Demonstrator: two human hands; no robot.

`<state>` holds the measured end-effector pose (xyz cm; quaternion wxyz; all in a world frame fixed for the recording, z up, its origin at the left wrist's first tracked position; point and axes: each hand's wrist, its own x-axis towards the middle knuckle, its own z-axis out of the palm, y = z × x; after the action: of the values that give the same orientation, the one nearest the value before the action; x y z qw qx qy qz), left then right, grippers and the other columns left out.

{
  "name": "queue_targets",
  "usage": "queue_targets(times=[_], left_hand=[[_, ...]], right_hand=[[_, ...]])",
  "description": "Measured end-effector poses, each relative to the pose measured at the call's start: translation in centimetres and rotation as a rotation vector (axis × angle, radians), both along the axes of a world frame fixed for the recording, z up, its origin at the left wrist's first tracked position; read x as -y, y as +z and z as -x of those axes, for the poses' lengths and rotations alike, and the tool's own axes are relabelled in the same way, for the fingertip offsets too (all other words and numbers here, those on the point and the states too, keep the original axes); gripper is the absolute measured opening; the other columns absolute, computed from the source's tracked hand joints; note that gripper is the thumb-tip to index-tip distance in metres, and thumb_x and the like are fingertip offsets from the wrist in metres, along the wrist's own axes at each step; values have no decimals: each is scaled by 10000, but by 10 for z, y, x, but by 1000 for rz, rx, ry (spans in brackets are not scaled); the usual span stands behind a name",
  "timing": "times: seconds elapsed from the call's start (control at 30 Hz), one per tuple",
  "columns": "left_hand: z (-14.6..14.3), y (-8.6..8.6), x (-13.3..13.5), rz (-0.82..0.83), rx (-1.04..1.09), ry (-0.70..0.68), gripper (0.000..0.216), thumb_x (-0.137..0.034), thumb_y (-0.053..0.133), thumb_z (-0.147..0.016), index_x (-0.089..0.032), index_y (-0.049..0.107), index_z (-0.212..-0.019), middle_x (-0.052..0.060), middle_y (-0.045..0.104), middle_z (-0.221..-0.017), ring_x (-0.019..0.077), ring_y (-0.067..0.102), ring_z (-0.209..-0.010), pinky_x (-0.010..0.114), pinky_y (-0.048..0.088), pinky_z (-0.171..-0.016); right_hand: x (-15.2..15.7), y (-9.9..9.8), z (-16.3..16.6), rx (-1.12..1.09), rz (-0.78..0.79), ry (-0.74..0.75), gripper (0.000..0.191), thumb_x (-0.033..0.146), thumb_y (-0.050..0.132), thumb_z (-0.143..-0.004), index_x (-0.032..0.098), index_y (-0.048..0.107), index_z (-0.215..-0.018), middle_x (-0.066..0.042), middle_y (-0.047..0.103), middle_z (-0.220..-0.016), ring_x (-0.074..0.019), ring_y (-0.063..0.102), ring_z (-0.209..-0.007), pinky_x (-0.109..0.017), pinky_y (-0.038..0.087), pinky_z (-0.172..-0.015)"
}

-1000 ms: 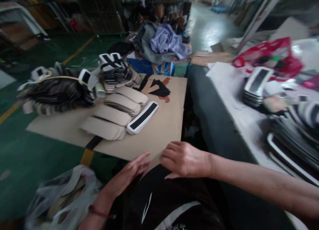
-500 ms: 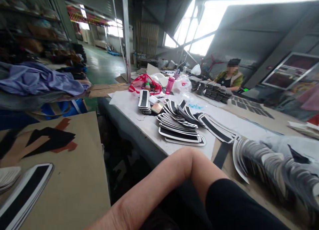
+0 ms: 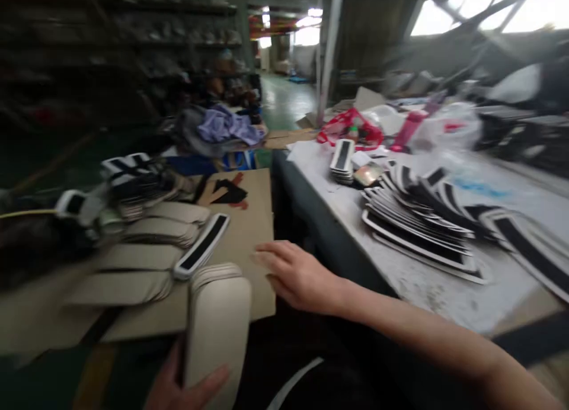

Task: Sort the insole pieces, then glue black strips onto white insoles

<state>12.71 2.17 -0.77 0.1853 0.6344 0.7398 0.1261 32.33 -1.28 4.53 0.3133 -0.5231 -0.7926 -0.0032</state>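
Observation:
My left hand (image 3: 186,389) is wrapped round a stack of beige panels (image 3: 220,333) with rounded corners, held upright at the lower middle, thumb across its front face. To the right of the stack, over the edge of the cardboard-covered table (image 3: 255,220), is my right hand (image 3: 302,276). Its fingers point left, stretched out and slightly curled, and nothing shows in them. Behind the held stack lies a small pile of white-bordered black strips (image 3: 202,247). Left of that are several overlapping beige panel stacks (image 3: 142,259).
On the white table (image 3: 338,202) at right, fanned black-and-white strips (image 3: 418,232) lie near a smaller strip stack (image 3: 342,161). A red bag (image 3: 329,131) and pink bottle (image 3: 408,131) stand behind. A dark gap separates the tables. A pale curved strip (image 3: 296,383) lies below.
The view has swung left to the cardboard-covered table. My right hand has come into view with its fingers stretched out. My left hand now shows, holding the beige panels.

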Motion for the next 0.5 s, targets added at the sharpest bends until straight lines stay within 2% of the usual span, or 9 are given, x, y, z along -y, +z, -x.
queue_targets(times=[0.03, 0.07, 0.1, 0.17, 0.3, 0.5], left_hand=[[24, -2, 9, -4, 92, -57, 363, -213, 566, -776, -43, 584, -1096, -16, 660, -702, 151, 592, -508, 504, 542, -777], [43, -5, 19, -25, 202, -154, 427, -267, 662, -707, -102, 585, -1093, 4, 689, -775, 197, 663, -642, 383, 569, -728], [57, -8, 27, -67, 302, -261, 465, -318, 732, -646, -155, 587, -1057, 22, 710, -840, 224, 688, -750, 315, 574, -670], [73, -18, 42, -185, 393, -389, 454, -421, 759, -620, -192, 579, -967, 46, 722, -856, 247, 695, -765, 302, 574, -620], [76, -39, 64, -362, 306, -333, 459, -520, 718, -669, -192, 547, -940, 45, 700, -759, 245, 684, -657, 330, 576, -581], [90, -64, 91, -560, 150, -258, 538, -556, 641, -753, -146, 500, -1073, 147, 696, -943, 303, 691, -867, 394, 585, -708]], right_hand=[[3, -9, 0, -140, 52, -16, 428, 146, 442, -907, 145, 432, -1335, -137, 549, -1268, -197, 519, -1178, -350, 474, -984], [7, -17, 1, -228, 81, -7, 440, 153, 452, -904, 158, 429, -1343, -142, 559, -1243, -205, 539, -1157, -361, 492, -967], [13, -24, 4, -298, 109, -3, 446, 151, 453, -905, 172, 427, -1350, -140, 564, -1230, -207, 556, -1142, -364, 504, -958], [26, -31, 14, -375, 145, 35, 441, 155, 453, -911, 196, 439, -1349, -134, 574, -1210, -205, 580, -1117, -351, 525, -935], [51, -32, 41, -433, 192, 94, 440, 154, 424, -928, 206, 436, -1365, -127, 587, -1186, -195, 594, -1103, -322, 534, -932], [73, -36, 65, -440, 162, 107, 494, 136, 444, -927, 255, 374, -1402, -110, 576, -1226, -193, 572, -1140, -337, 526, -951]])
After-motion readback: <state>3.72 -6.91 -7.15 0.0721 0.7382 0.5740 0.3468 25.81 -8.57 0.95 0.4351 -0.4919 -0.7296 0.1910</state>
